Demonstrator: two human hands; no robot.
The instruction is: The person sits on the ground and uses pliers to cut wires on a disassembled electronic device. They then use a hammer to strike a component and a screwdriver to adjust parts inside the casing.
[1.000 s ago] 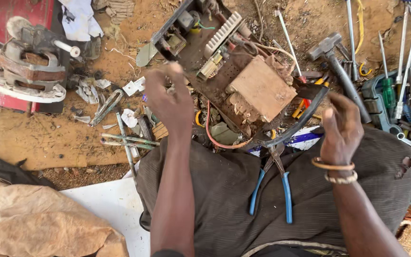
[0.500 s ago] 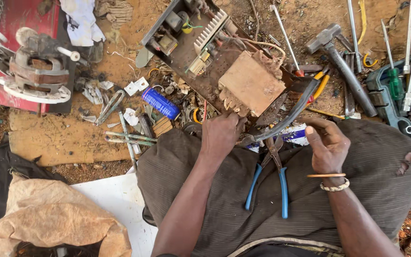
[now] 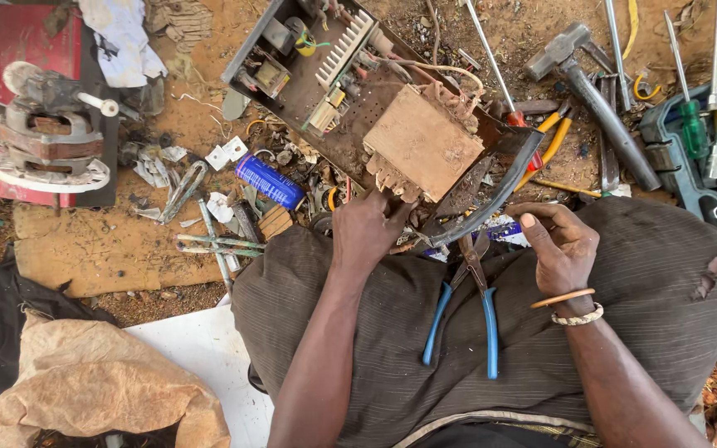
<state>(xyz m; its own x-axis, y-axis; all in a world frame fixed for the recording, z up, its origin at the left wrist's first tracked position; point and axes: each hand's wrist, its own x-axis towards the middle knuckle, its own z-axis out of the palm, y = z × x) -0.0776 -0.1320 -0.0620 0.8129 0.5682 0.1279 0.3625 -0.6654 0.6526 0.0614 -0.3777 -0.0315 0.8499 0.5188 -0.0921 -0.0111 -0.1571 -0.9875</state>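
My left hand [image 3: 365,234] rests over my lap with its fingers closed on the near edge of an open circuit board [image 3: 292,83], just below a brown transformer block [image 3: 425,141]. A black flat strip [image 3: 504,187] curves from the board down to the fingertips of that hand. My right hand [image 3: 559,247] lies on my right thigh with its fingers loosely curled and apart, holding nothing, beside the strip. Blue-handled pliers [image 3: 468,311] lie on my lap between the two hands.
A blue cylinder capacitor [image 3: 269,181] and scrap metal lie left of the board. A hammer [image 3: 595,87], yellow-handled pliers [image 3: 553,133] and screwdrivers [image 3: 690,116] lie at right. A motor [image 3: 43,137] is far left, a crumpled brown bag [image 3: 85,394] and white sheet [image 3: 201,357] near left.
My left hand came down from raised above the scrap to the board's near edge. My right hand dropped from the black strip onto my thigh.
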